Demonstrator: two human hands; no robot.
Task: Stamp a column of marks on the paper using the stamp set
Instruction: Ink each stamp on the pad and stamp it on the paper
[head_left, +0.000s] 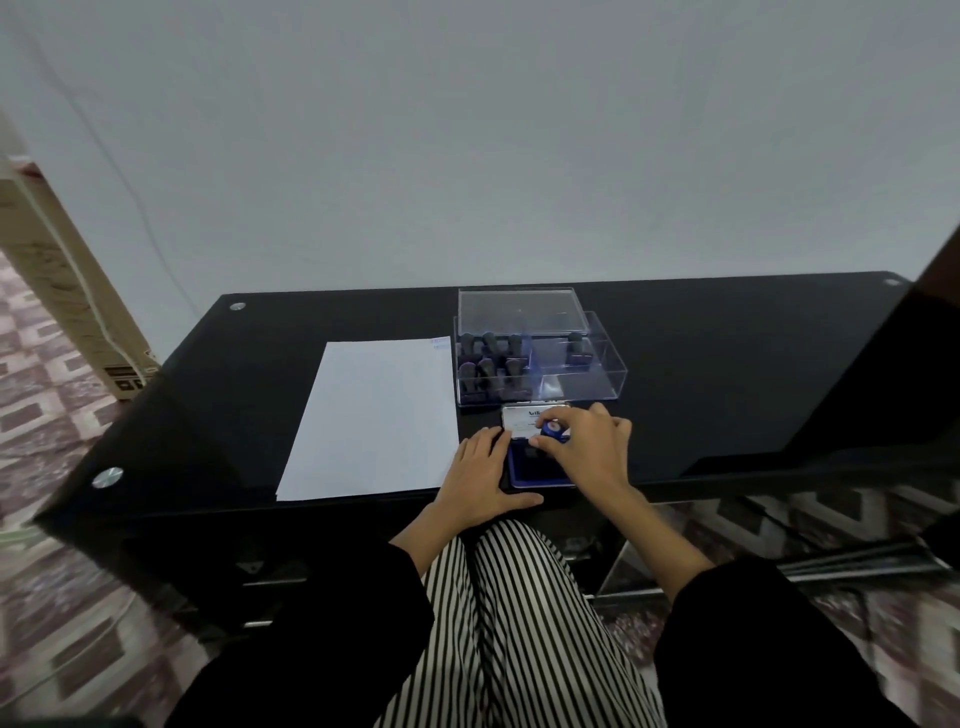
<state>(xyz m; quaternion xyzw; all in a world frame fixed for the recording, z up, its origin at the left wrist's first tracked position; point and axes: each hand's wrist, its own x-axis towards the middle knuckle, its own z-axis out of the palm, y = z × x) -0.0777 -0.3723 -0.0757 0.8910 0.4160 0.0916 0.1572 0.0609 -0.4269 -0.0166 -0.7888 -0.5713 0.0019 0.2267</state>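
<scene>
A white sheet of paper (371, 415) lies on the black table (727, 374), with a small mark at its far right corner. To its right, an open blue ink pad (535, 470) sits near the front edge, its lid (522, 418) tilted up behind it. My right hand (589, 447) pinches a small blue stamp (551, 431) over the pad. Flat on the table, my left hand (483, 475) has its fingers touching the pad's left side. Behind the pad is a clear plastic box (540, 364) that holds several dark stamps.
The box's clear lid (522, 312) rests on its back part. A cardboard box (67, 291) leans against the wall at the left, off the table. My striped trousers are below the table's front edge. The floor is patterned tile.
</scene>
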